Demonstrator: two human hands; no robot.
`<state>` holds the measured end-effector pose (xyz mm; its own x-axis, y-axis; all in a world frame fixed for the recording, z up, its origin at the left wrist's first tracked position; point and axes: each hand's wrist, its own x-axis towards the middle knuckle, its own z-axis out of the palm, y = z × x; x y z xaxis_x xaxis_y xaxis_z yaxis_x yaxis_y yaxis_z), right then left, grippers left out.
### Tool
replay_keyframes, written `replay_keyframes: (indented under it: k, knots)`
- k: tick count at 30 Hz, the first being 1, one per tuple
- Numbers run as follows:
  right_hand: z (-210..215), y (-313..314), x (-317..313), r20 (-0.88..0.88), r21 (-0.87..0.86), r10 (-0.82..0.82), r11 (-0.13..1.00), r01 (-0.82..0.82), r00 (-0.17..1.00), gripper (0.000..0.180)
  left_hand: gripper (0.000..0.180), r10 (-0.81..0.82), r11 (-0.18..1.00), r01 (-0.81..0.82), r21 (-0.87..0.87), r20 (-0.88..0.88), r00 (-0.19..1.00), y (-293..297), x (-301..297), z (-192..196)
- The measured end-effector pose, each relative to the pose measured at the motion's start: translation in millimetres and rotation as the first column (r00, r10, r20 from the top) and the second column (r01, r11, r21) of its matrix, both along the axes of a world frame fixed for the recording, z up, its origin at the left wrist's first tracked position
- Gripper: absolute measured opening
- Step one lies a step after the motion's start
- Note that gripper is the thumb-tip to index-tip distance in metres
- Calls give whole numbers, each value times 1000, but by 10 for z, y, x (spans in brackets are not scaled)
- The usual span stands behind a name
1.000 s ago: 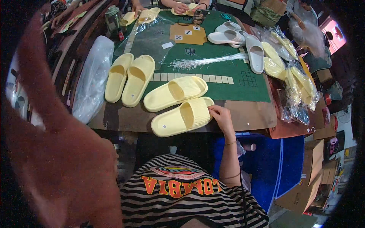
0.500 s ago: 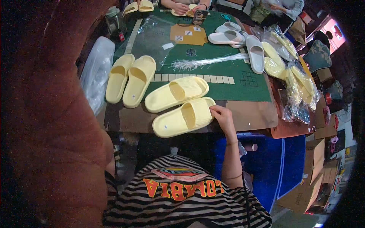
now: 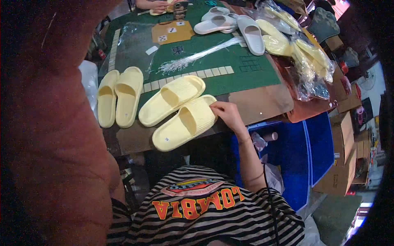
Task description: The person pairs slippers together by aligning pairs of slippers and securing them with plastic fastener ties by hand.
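Observation:
My right hand (image 3: 228,116) pinches the toe edge of a pale yellow slide slipper (image 3: 174,131), the nearer of a pair at the table's front edge. Its heel points left, and a small sticker is on the footbed. Beside it, slightly farther off, lies the other yellow slipper (image 3: 158,107) of that pair. To their left a second yellow pair rests side by side, a left slipper (image 3: 106,104) and a right slipper (image 3: 128,107). My left hand (image 3: 53,123) is raised close to the camera and fills the left side; its fingers are hidden.
A bundle of white strands (image 3: 193,58) lies on the green table mat (image 3: 213,84). White slippers (image 3: 251,36) sit at the back right, beside bagged yellow slippers (image 3: 312,57). Across the table another person's hand (image 3: 157,5) handles a slipper. Blue bins (image 3: 283,156) stand below right.
The view has turned, shifting the table and its things leftward. My right hand keeps its pinch on the slipper's toe edge.

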<state>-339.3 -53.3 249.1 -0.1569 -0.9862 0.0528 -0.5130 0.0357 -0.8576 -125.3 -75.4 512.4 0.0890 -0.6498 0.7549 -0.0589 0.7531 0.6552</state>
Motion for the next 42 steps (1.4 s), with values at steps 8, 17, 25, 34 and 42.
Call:
replay_keyframes:
  k: [8, 17, 25, 34, 42]
  knots:
    - [49, 99, -62, -49, -53, -29, 998, 27, 998, 16, 58, 118, 988, -123, 89, 64, 991, -57, -91, 47]
    - [124, -61, -67, -130, 21, 179, 984, -178, 975, 20, 17, -499, 684, 78, 725, 388, 775, -161, 331, -2602]
    - [180, -225, -115, 37, 233, 309, 922, -308, 950, 18, 24, -380, 859, 85, 505, 517, 767, -209, -176, -2936]
    - [135, -89, -91, 242, 148, 199, 959, -239, 949, 12, 16, -404, 864, 41, 502, 644, 650, -194, 35, -2822]
    - [56, 19, -237, 103, 36, 78, 996, -82, 992, 12, 25, -573, 645, 121, 754, 373, 729, -335, 328, -2441]
